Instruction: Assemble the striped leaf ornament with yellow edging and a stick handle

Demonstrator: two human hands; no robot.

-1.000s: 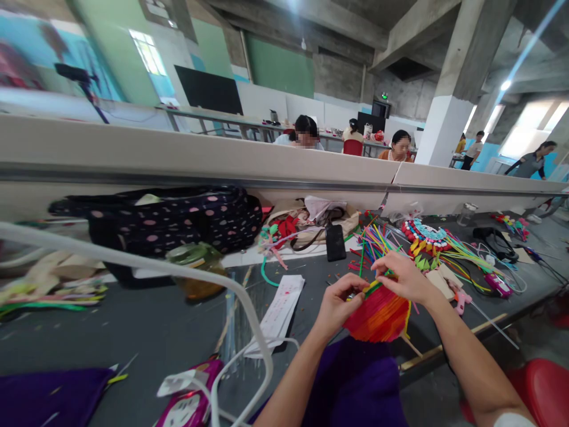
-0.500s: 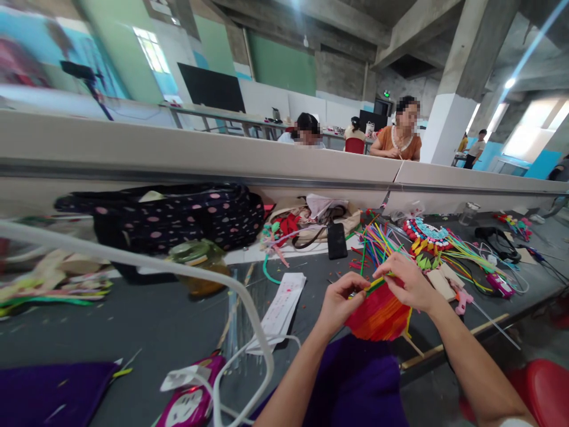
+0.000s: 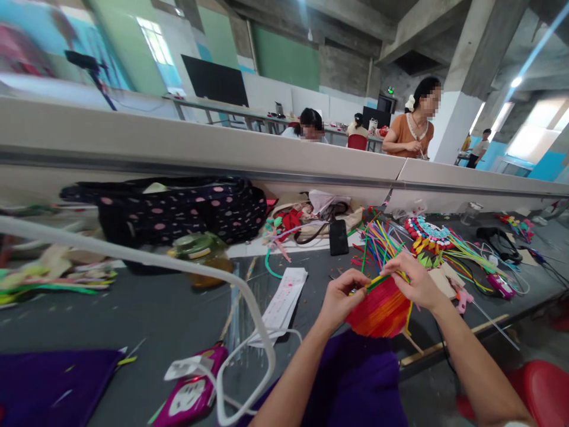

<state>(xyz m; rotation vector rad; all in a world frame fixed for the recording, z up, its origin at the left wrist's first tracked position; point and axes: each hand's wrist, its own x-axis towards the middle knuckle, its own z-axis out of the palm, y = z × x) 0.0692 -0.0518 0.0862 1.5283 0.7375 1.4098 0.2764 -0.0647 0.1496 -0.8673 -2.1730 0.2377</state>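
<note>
A rounded red, pink and orange pipe-cleaner piece hangs between my hands above the table's front edge. Green and yellow pipe cleaners run along its top edge. My left hand pinches the left end of that edge between thumb and fingers. At the right end, my right hand is closed on the same edge, its fingertips partly hidden. A thin pale stick pokes out below the piece. Just behind lies a bunch of colored pipe cleaners.
A phone, paper strips and a jar lie left of my hands. A white cable arches over a pink device. To the right are a pink glue gun and a beaded collar. People sit and stand beyond the partition.
My hands stay on the top edge, with the right fingers slightly shifted. Across the partition, the person in orange has moved right and turned. The camera view has tilted a little.
</note>
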